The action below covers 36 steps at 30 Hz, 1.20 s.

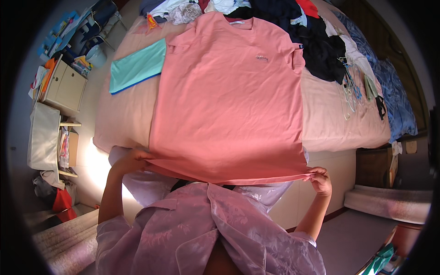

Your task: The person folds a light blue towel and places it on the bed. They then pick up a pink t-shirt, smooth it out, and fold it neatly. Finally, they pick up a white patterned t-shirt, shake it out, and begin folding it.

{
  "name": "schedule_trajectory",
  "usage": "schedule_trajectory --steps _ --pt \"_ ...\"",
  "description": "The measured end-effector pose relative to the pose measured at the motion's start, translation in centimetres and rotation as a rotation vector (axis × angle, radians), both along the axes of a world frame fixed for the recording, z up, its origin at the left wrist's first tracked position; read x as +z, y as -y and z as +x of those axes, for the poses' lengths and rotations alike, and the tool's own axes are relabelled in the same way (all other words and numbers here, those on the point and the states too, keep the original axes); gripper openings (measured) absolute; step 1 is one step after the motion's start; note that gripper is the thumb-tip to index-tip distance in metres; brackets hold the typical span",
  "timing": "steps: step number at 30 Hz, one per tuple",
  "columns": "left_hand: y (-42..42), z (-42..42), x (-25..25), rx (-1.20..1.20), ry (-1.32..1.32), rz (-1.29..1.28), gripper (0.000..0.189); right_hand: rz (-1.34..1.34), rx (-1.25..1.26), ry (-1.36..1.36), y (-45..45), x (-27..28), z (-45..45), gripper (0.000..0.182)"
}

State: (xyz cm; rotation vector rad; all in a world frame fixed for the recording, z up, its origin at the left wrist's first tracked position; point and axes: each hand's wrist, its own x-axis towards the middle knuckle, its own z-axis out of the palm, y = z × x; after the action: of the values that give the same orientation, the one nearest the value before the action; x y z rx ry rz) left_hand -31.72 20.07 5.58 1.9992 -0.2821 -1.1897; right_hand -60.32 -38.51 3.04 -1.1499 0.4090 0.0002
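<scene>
A coral-pink short-sleeved T-shirt (pixel 227 96) lies spread on the bed, neckline at the far side and hem towards me. My left hand (pixel 132 161) grips the left corner of the hem. At the right corner, my right hand (pixel 319 179) pinches the hem between thumb and fingers. Between both hands the hem is stretched over the near edge of the bed, close to my body. Beside the shirt's left sleeve lies a folded mint-green cloth (pixel 139 67) with a blue edge.
Mixed clothes, among them a black garment (pixel 321 51), lie along the bed's far side. Several wire hangers (pixel 350 89) rest at the right, near a blue patterned pillow (pixel 395 99). A cream cabinet (pixel 65 84) and a light-blue bin (pixel 96 56) stand left of the bed (pixel 120 113).
</scene>
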Motion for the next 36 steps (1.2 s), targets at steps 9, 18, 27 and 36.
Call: schedule_trajectory --steps 9,18,27,36 --pt "-0.3 0.0 1.3 0.336 0.025 -0.126 0.024 0.096 -0.043 0.303 0.5 0.6 3.4 0.028" --pt "-0.5 1.3 0.8 0.599 -0.095 -0.630 0.018 -0.004 -0.273 0.300 -1.6 2.5 5.8 0.029" --pt "4.6 7.8 2.1 0.833 -0.144 -0.834 0.016 -0.003 -0.422 0.383 1.7 3.1 12.9 0.024" --pt "7.6 10.7 -4.4 0.825 0.717 -0.376 0.052 -1.243 -0.447 -0.245 2.9 -3.0 18.8 0.059"
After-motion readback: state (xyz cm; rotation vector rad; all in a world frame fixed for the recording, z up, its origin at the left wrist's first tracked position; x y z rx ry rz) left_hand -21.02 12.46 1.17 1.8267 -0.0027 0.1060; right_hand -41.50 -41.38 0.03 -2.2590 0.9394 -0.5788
